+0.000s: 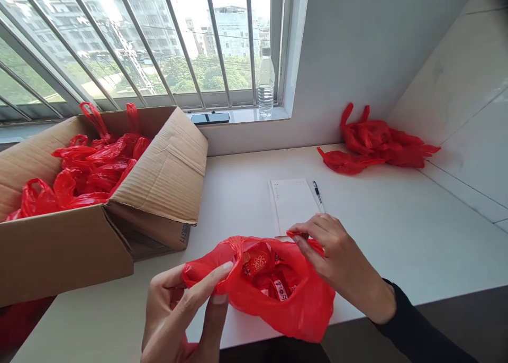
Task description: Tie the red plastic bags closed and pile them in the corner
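Observation:
A red plastic bag rests at the front edge of the white table, its mouth spread wide. Inside it lie several red-wrapped items, among them a packet with a gold pattern and a small wrapped piece with pale lettering. My left hand grips the bag's left side, thumb and fingers closed on the plastic. At the bag's right rim, my right hand pinches the plastic between thumb and forefinger.
At left stands an open cardboard box holding several tied red bags. A notepad and pen lie behind my hands. Red bags are heaped at back right. The sill holds a phone and a water bottle.

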Demonstrator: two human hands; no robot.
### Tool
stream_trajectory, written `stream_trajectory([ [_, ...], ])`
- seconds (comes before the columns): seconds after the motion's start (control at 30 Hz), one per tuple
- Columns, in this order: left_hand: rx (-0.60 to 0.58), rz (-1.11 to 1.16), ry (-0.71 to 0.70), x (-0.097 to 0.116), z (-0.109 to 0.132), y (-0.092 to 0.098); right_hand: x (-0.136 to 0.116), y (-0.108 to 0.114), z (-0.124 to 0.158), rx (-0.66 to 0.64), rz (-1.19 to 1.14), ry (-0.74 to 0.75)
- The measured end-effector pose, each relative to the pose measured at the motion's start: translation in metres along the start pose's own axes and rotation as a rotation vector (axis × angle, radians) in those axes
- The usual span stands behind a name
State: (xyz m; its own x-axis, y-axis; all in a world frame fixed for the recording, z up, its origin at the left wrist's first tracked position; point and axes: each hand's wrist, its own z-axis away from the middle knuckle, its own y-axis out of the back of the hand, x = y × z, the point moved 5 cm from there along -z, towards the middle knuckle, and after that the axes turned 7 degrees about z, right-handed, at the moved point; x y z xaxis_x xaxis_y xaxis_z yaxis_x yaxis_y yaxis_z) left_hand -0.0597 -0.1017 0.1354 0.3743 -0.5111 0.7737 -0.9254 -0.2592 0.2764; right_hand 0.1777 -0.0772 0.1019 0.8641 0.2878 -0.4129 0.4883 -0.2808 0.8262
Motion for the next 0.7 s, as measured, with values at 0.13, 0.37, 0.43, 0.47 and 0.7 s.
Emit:
stream_trajectory([
  [0.13, -0.019, -0.122, -0.134, 0.001, -0.008, 0.005, -0.015, 0.036, 0.004, 0.137, -0.206, -0.026],
  [0.37, -0.146, -0.131, -0.248, 0.025, -0.019, -0.007, -0.042, 0.05, 0.005, 0.124, -0.355, -0.036],
  [0.43, -0.228, -0.072, -0.24, 0.034, -0.018, -0.018, -0.056, 0.042, 0.001, 0.044, -0.358, 0.089],
  [0.47, -0.273, -0.037, -0.23, 0.037, -0.017, -0.023, -0.062, 0.04, 0.0, 0.016, -0.377, 0.157],
  [0.7, -0.254, -0.078, -0.022, 0.036, -0.012, -0.02, -0.062, 0.048, 0.004, 0.055, -0.362, 0.335],
])
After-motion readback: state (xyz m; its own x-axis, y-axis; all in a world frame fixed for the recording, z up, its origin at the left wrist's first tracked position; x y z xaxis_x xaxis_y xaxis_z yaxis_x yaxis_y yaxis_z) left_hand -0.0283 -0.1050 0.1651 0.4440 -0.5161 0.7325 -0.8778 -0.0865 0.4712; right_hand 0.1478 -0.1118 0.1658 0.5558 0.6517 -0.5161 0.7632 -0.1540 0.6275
